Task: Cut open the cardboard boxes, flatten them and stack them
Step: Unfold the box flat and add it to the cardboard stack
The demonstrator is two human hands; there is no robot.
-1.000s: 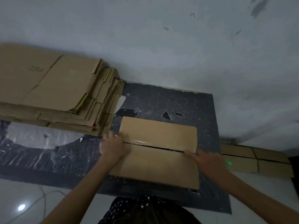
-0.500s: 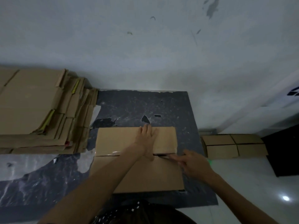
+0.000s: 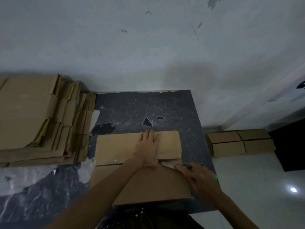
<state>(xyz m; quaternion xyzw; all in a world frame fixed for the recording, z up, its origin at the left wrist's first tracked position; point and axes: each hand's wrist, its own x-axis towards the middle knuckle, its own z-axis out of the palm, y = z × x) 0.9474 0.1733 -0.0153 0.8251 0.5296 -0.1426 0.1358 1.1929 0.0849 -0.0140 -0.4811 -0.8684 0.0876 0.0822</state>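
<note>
A closed cardboard box (image 3: pixel 115 147) lies on a dark mat (image 3: pixel 132 108) in front of me, with clear tape along its middle seam. My left hand (image 3: pixel 148 146) presses flat on the far flap, fingers straight. My right hand (image 3: pixel 198 179) grips a utility knife (image 3: pixel 168 165) whose blade lies in the seam near the box's right end, just beside my left wrist. A tall stack of flattened boxes (image 3: pixel 33 116) sits at the left against the wall.
Two more taped boxes (image 3: pixel 239 142) stand on the white floor at the right, beside a black object (image 3: pixel 288 146). A white wall (image 3: pixel 148 47) runs behind the mat. Crumpled clear plastic (image 3: pixel 19 179) lies at the lower left.
My left hand moved from the box's left end to the middle of the far flap and lies flat there. My right hand brought the knife blade into the seam at the right end.
</note>
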